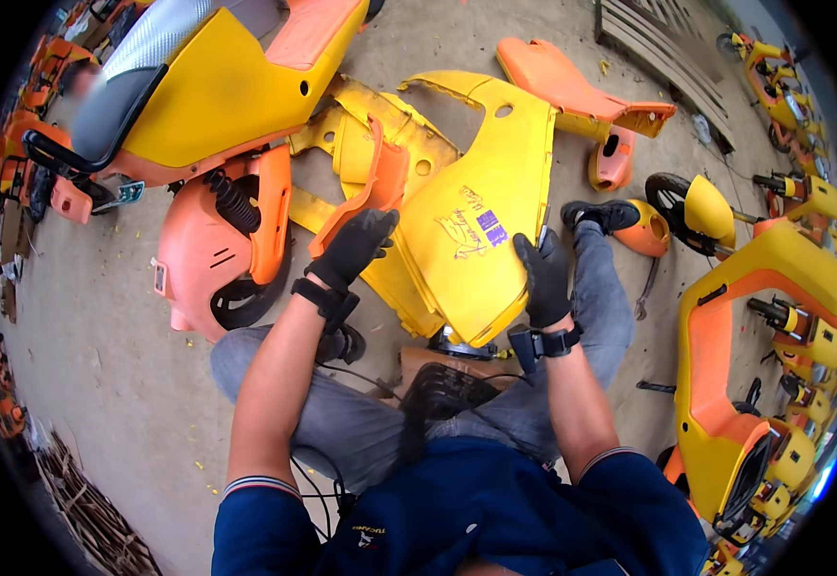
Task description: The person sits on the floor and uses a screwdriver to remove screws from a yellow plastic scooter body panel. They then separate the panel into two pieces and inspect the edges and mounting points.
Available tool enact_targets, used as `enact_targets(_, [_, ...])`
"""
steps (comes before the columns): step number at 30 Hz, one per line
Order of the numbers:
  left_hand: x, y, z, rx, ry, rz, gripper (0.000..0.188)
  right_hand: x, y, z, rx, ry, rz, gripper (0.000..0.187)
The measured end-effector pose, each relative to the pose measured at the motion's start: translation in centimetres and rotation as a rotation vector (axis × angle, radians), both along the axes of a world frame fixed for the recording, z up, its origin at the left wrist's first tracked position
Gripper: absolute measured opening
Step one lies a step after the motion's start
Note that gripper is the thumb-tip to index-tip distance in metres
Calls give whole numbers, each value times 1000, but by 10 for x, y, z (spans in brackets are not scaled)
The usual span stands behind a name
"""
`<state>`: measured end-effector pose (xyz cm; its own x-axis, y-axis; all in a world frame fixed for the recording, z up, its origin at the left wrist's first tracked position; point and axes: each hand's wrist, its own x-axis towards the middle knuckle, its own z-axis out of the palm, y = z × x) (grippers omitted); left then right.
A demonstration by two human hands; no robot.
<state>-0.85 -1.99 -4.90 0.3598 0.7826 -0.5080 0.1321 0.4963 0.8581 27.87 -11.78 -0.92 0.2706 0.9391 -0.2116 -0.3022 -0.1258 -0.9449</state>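
Straight ahead of me: the yellow panel [510,173] slants with its decorated face up, placed so, I judge, to keep the purple stickers [485,220] within easy reach.
Left of it: more yellow panels [394,115] and an orange trim piece [392,171], perhaps just kept close.
Left grip [349,250]: gloved, half curled near the panel's left edge; whether it holds anything, I cannot tell.
Right grip [545,281]: beside the right edge, nearly closed, seemingly pinching a slim grey tool [543,233] for fine control.
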Motion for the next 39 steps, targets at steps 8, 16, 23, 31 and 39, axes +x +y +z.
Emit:
enact_targets(8, [20, 6, 5, 400, 419, -98, 58, -35, -19, 27, 80, -363, -57, 18])
enact_targets(16, [44, 35, 53, 445, 71, 36, 53, -69, -67, 54, 54, -495, -11, 16])
enact_targets(23, [49, 80, 41, 132, -696, 273, 42, -77, -98, 30, 105, -751, 307, 13])
enact_targets(31, [53, 85, 23, 34, -932, 348, 36, -78, -113, 26, 158, -796, 529, 21])
enact_targets(39, [66, 58, 89, 308, -488, 38, 25, -34, -67, 12, 161, -839, 1043, 28])
